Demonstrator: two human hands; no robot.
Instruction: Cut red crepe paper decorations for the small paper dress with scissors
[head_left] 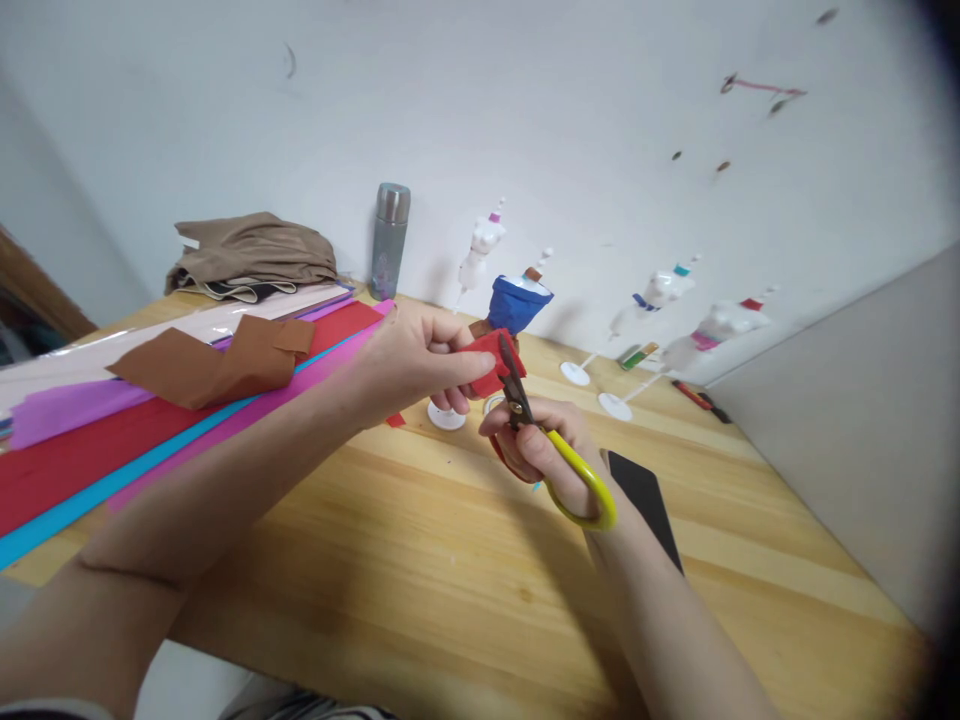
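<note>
Pinching a red piece (484, 363), the left hand (435, 358) meets scissors (517, 405) held by the right hand (559, 450); trimming seems unfinished, while one far mannequin (529, 284) wears blue.

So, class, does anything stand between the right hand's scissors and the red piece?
Nothing visible does: the scissors, in the right hand, have their blades across the end of the red piece, which the left hand pinches.

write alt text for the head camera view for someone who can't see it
The right hand holds yellow-handled scissors at a red piece gripped by the left hand above a wooden table. Behind stand four small white mannequins and a grey flask; coloured sheets lie at left.
</note>
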